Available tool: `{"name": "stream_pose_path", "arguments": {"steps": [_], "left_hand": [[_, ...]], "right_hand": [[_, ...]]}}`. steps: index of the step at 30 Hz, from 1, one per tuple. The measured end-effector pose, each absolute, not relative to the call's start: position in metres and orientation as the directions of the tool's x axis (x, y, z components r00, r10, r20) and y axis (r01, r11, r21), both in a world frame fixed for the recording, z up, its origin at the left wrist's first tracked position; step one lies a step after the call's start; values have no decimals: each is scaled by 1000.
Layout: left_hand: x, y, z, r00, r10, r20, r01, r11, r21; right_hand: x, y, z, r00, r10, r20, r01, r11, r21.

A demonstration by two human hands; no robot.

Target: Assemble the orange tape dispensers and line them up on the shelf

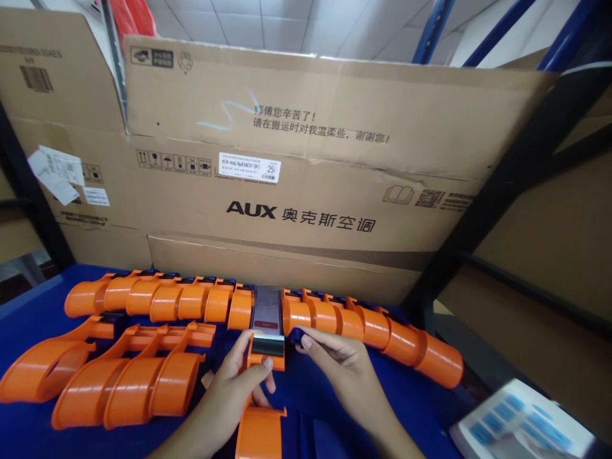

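Observation:
My left hand is closed around an orange tape dispenser, whose ring hangs toward me. Across the dispenser's head lies a black plate with a pale toothed edge. My right hand pinches a small dark blue plastic piece just right of that head, apart from it. Behind my hands a phone stands between other dispensers. To the left, several orange dispensers lie side by side on the blue surface, their heads pointing away from me.
A back row of orange dispensers continues right of the phone. Behind it stands a large cardboard box panel. A dark metal post slants up on the right. A white box with blue markings sits at lower right.

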State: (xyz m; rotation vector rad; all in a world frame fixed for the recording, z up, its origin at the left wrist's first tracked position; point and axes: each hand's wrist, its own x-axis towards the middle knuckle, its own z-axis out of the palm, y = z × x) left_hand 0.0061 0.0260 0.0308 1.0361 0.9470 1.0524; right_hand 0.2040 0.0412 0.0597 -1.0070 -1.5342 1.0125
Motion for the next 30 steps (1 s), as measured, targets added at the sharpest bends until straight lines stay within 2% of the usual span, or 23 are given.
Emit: {"name": "stream_pose_path", "arguments": {"steps": [5,11,16,19,24,30], "left_hand": [[4,26,30,225,971,-76,-231,129,964],[1,30,22,171,983,-68,-235,107,966],[0,30,22,150,988,-42,-197,72,978],[1,29,25,181,983,-19,-215,59,975],[4,28,31,211,977,-15,-257,70,964],[2,27,31,231,971,-59,-286,126,950]], "right_hand": [[201,40,61,-112,920,375,217,391,-894],[193,34,55,-120,920,372,244,390,-888],[187,26,58,-209,874,439,474,483,-736],[187,25,57,-297,812,502,530,578,-620],[187,26,53,-336,756,561,518,646,-560],[189,27,48,-335,740,583,427,671,-606]]}}
